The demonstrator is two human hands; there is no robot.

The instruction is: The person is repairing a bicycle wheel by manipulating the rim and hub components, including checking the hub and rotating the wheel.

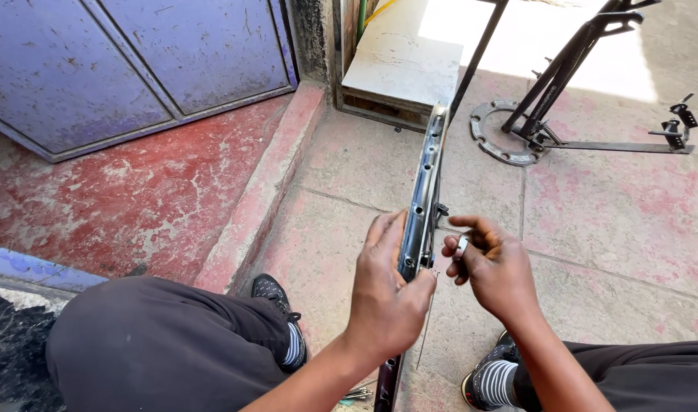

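Steel wheel rim [424,200] stands on edge between your knees, its long run pointing away from you toward the truing stand [556,84]. Your left hand [385,294] grips the rim, thumb at a spoke hole. Your right hand [492,268] pinches a small metal spoke key [462,246]. You seem mid-lacing; next likely calls for seating a thin spoke [425,328] squarely.

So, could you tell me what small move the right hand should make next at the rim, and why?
Probably bring the small metal piece across to the hole by the left thumb. The left hand steadies the rim edge-on, a thin spoke hangs beside it, and the right hand pinches the piece just short of the rim.
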